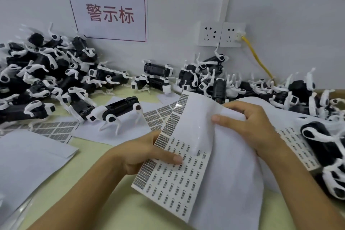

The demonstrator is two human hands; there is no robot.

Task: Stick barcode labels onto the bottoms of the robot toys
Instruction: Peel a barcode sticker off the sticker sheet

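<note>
The left hand (143, 153) pinches the label sheet (173, 179) at its left edge, thumb pressed on the printed rows; the right hand (250, 127) grips a white backing sheet (233, 173) curled up over it; robot toys (119, 112) lie heaped along the wall, none in hand. The risk, as I judge it — the thumb may smudge or lift labels, or the curl may crease them so they stick crooked.

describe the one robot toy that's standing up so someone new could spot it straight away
Start at the white wall sign with red characters and drop straight down to the table. Just right of the big left pile stands a robot toy, alone among loose label sheets. Unlike its tumbled neighbours, it is upright on its white legs.
</note>
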